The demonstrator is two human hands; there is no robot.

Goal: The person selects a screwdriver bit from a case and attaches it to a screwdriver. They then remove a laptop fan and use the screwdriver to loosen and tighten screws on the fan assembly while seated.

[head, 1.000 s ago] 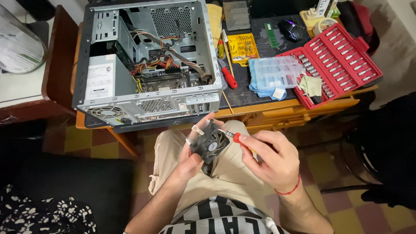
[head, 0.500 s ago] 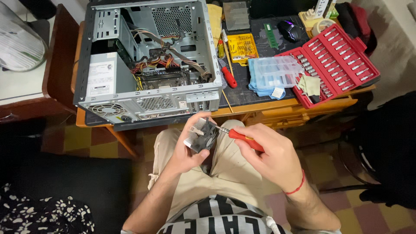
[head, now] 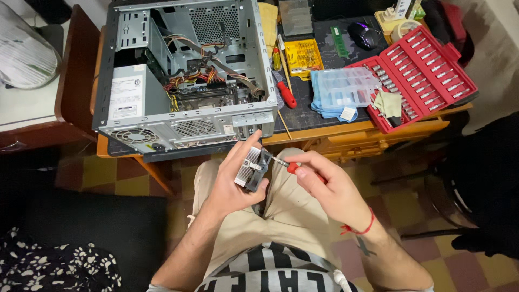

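My left hand (head: pixel 233 181) grips a small cooler (head: pixel 253 168), a black fan on a finned silver heatsink, held on edge over my lap. My right hand (head: pixel 324 184) holds a red-handled screwdriver (head: pixel 289 166) whose metal tip touches the cooler's upper right corner. Both hands are just below the front edge of the desk, in front of the open grey computer case (head: pixel 184 81).
On the wooden desk (head: pixel 324 135) lie a red bit-set case (head: pixel 421 75), a clear blue parts box (head: pixel 346 86), a yellow bit holder (head: pixel 303 57), a second red-handled screwdriver (head: pixel 286 92) and a black mouse (head: pixel 363 33). A dark chair (head: pixel 75 65) stands at the left.
The cooler has turned from fan-face-up to on edge, showing its fins. Both hands rose slightly toward the desk edge, and the screwdriver tip now meets the cooler's corner.
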